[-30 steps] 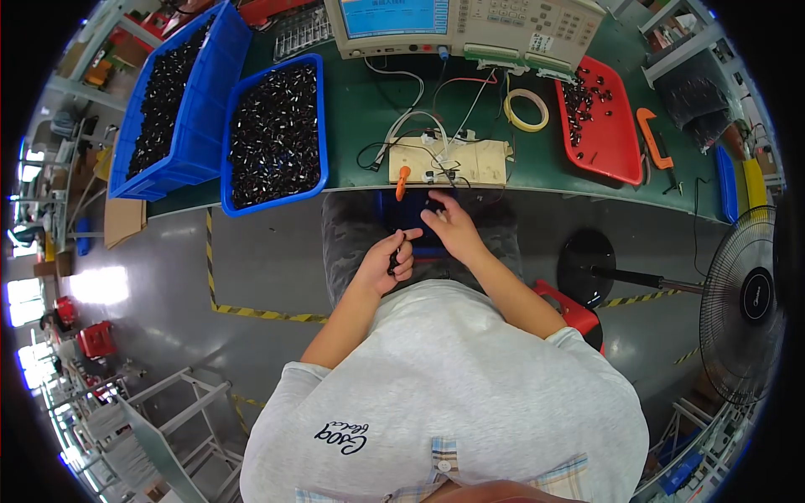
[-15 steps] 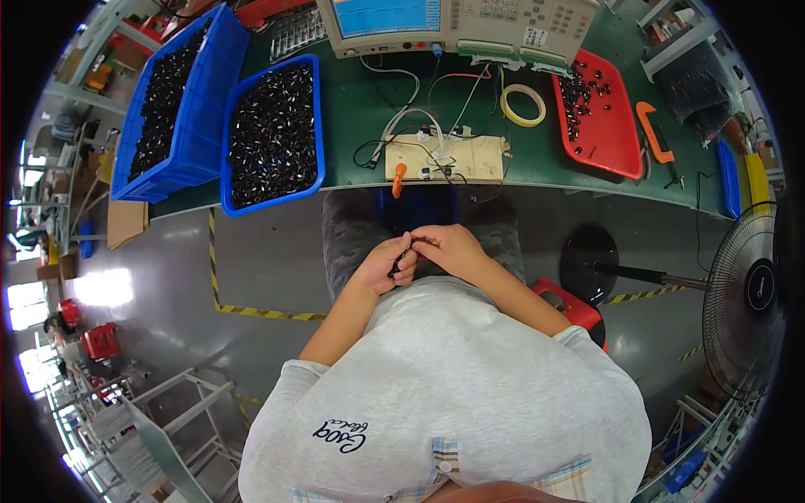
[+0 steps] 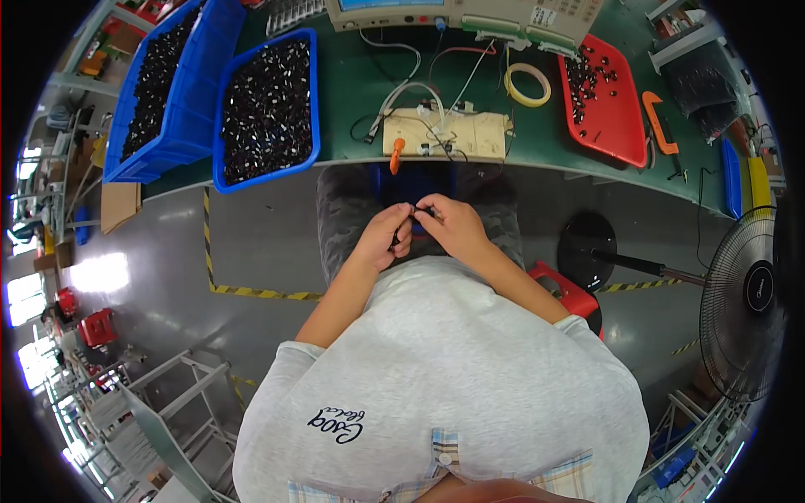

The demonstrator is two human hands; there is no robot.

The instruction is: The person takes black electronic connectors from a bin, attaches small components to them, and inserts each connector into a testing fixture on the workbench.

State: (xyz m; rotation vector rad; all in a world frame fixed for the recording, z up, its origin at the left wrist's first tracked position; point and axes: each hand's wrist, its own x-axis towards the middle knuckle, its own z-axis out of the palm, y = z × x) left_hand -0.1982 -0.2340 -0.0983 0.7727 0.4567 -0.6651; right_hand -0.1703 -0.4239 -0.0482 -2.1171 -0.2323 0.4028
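Above my lap, my two hands meet fingertip to fingertip, just off the bench's front edge. My left hand (image 3: 384, 238) is closed around small black parts (image 3: 395, 241), with a dark bit showing between the curled fingers. Thumb and fingers of my right hand (image 3: 454, 227) pinch a small black part (image 3: 422, 210) at the left fingertips. Its exact kind is too small to make out. Ahead on the bench lies a cream-coloured fixture board (image 3: 495, 144) with wires and an orange-handled clamp (image 3: 397, 156).
A blue tray (image 3: 315, 109) and a deeper blue bin (image 3: 186, 126) hold many small black parts. A red tray (image 3: 625, 109) carries more. Yellow tape (image 3: 545, 86), a bench instrument (image 3: 495, 17) and an orange tool (image 3: 658, 126) lie around. A fan (image 3: 759, 289) stands at right.
The view has tipped, so the bench sits higher in the picture. The fingers of my right hand have shifted, and the black part between the fingertips shows more plainly.
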